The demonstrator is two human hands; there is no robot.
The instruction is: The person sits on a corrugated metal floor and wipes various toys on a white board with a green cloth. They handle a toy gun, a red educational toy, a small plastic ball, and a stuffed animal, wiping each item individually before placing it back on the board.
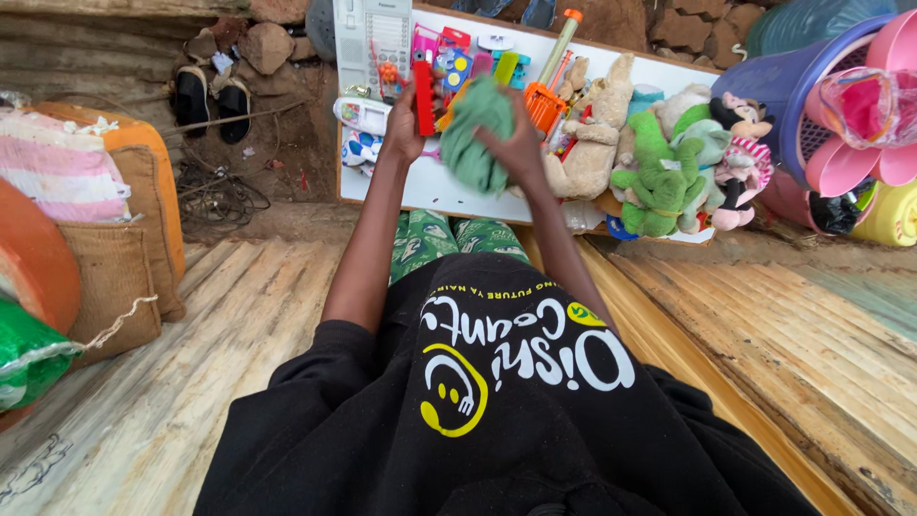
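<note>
**Two hands at a toy-covered board, a green cloth between them**

The person's right hand [519, 145] is clenched around a bunched green cloth [475, 136], which hangs just above the white board [420, 189] near its front edge. The left hand [405, 119], at nine o'clock from the cloth, grips a red rectangular toy [424, 96] that stands upright between its fingers.

At three o'clock from the cloth lies a beige plush bear [597, 134], touching the right hand's knuckles. Farther toward three o'clock sits a green plush frog [661, 177], with a pale green soft toy and a mouse doll in a striped dress [743, 153] crowded beside it. At twelve to one o'clock, an orange toy with a long yellow barrel [551, 72] rests among small coloured plastic pieces. A white toy phone [373, 43] stands at eleven o'clock.

Off the board at nine o'clock, a pair of black sandals [212, 100] lies on the dirt. At three o'clock, beyond the plush toys, a purple basket [778, 81] holds pink plastic bowls [855, 143].
</note>
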